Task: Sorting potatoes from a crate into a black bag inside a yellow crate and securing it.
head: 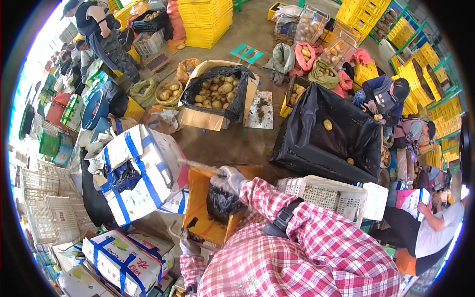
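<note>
My gloved right hand [231, 179] is closed around a thin pale rod [198, 165], slightly blurred, that points left over an orange-yellow open box [207, 224]. Lower left, my gloved left hand [190, 243] grips a bent metal bar [173, 230] beside the box's lower edge. A bundle of black plastic [222, 202] lies inside the box, close below my right hand. Left of the box stands a white carton with blue tape [152, 172], with black plastic showing at a torn part. My forearms wear red-and-white checked sleeves.
Ahead stands a cardboard box [204, 118] of potatoes. A large black-lined container [323, 163] holds a few potatoes, with a white plastic crate [330, 193] nearby. More taped cartons [122, 260] lie lower left. A capped co-worker [382, 94] handles a potato at right; other people are around.
</note>
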Demonstrator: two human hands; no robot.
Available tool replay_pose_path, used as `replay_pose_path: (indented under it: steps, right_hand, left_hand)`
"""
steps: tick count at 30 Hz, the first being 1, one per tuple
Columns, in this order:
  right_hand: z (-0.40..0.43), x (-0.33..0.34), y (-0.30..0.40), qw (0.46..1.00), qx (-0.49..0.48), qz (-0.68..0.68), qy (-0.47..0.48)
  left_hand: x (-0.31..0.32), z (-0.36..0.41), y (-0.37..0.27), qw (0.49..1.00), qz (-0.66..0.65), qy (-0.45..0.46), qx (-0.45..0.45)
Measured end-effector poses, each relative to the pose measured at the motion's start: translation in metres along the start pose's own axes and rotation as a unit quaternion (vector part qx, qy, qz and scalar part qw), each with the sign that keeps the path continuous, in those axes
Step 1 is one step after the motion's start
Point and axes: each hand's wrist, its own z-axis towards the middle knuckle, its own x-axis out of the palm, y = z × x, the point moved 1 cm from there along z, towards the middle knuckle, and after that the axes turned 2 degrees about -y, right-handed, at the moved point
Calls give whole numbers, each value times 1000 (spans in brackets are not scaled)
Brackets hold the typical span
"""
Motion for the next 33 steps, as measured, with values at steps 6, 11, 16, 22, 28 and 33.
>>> replay_pose_path:
  steps: [6, 11, 16, 22, 28, 33]
  right_hand:
    - [-26, -3, 39, 979, -90, -171, 61]
    - [37, -38, 33, 979, -95, -175, 32]
    - [59, -90, 18, 953, -237, -189, 0]
    - [35, -246, 10, 918, -263, -230, -189]
    - [22, -369, 3, 872, -206, -324, -304]
    - [3, -412, -8, 855, -157, -321, -375]
  left_hand:
    - [-17, -13, 9, 992, -94, -49, -67]
    - [23, 20, -19, 996, -65, -55, -33]
    - [46, 38, -48, 996, -20, -69, -54]
    - [54, 21, -49, 992, 71, -66, -78]
    - [147, 45, -58, 989, 73, -78, -100]
    - [228, 63, -82, 990, 103, -31, -87]
